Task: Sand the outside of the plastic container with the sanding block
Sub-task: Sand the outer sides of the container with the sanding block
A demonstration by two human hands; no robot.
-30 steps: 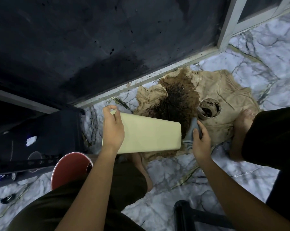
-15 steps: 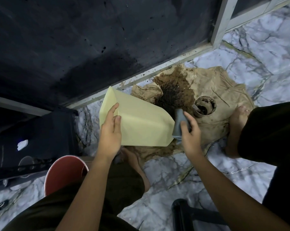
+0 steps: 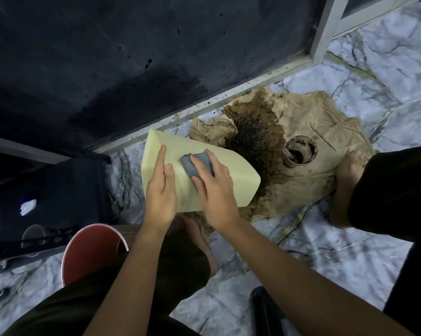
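A pale yellow plastic container (image 3: 238, 180) lies tilted on its side above the floor, its wide end toward the upper left. My left hand (image 3: 159, 190) rests flat on its near side, fingers stretched up the wall, steadying it. My right hand (image 3: 214, 190) presses a grey sanding block (image 3: 194, 166) against the upper face of the container, fingers curled over the block. The block's far end sticks out beyond my fingertips.
A stained tan cloth (image 3: 313, 185) covers the marble floor, with a small cup of dark liquid (image 3: 300, 154) on it. My bare feet flank the cloth. A red bucket (image 3: 88, 253) stands at the lower left, a black box (image 3: 47, 202) beside it, a dark wall behind.
My right hand carried the sanding block from the container's right end onto its upper face. The container tipped so its wide end points up-left, and my left hand shifted onto its side.
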